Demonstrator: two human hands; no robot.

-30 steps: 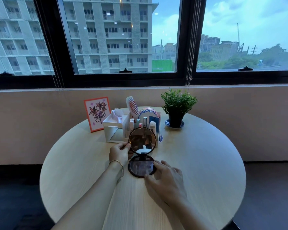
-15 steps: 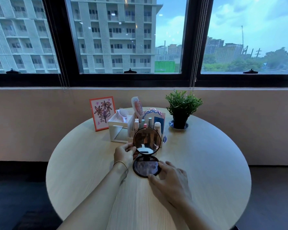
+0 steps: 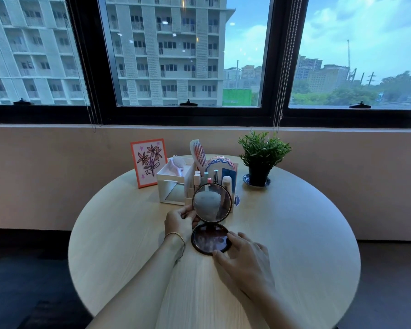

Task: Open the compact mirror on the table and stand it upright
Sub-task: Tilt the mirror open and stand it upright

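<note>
A round dark compact mirror (image 3: 211, 242) stands open on the pale round table (image 3: 294, 233). Its lower half lies flat and its upper half (image 3: 211, 203) stands upright, facing me. My left hand (image 3: 179, 220) pinches the left rim of the upright half with thumb and fingers. My right hand (image 3: 243, 257) rests on the table with fingertips touching the right and front edge of the flat half.
Right behind the mirror stands a white organiser (image 3: 176, 184) with a brush, comb and cosmetics. A framed flower picture (image 3: 148, 162) leans at the back left. A potted plant (image 3: 261, 157) sits at the back right. The wall and windows lie beyond.
The upper half has tipped a little more upright under my left hand. My right hand stays at the base. The view has shifted slightly.
</note>
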